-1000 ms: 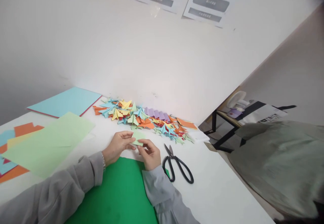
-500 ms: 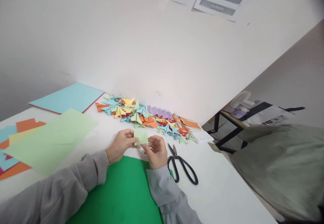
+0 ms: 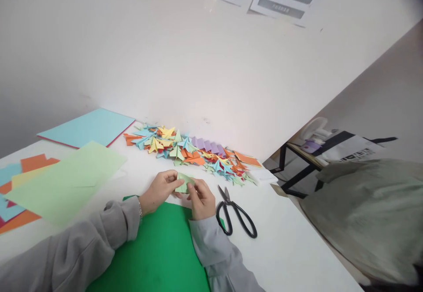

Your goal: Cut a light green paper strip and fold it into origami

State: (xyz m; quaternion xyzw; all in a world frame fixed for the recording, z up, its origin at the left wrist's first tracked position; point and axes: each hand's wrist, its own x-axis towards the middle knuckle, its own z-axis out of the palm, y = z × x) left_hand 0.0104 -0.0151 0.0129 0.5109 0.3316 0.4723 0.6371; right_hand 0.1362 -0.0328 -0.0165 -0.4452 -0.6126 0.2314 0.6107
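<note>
A small pale green paper (image 3: 184, 183) is held between the two hands. Its left side is pinched by the fingers of the left hand (image 3: 160, 191), and its right side is pinched by the fingers of the right hand (image 3: 201, 198), so both sets of fingers are closed up thin on it. Whether the table (image 3: 280, 243) is touched by the paper cannot be told. On the near side of the fingers, a big bright green sheet (image 3: 158, 248) is laid. Past the fingers, a long heap of little paper planes (image 3: 177, 152) is spread (blue, yellow, orange and green can be picked out), with a purple folded strip (image 3: 208, 146) set at its far side. Just right of the right fingers, black-handled scissors (image 3: 228, 202) are laid with the blades a bit apart. Well to the left of the left fingers, a large light green sheet (image 3: 99, 164) is placed partly over colored papers (image 3: 35, 163). Past that sheet, farther from the fingers, a blue sheet (image 3: 87, 127) is laid.
</note>
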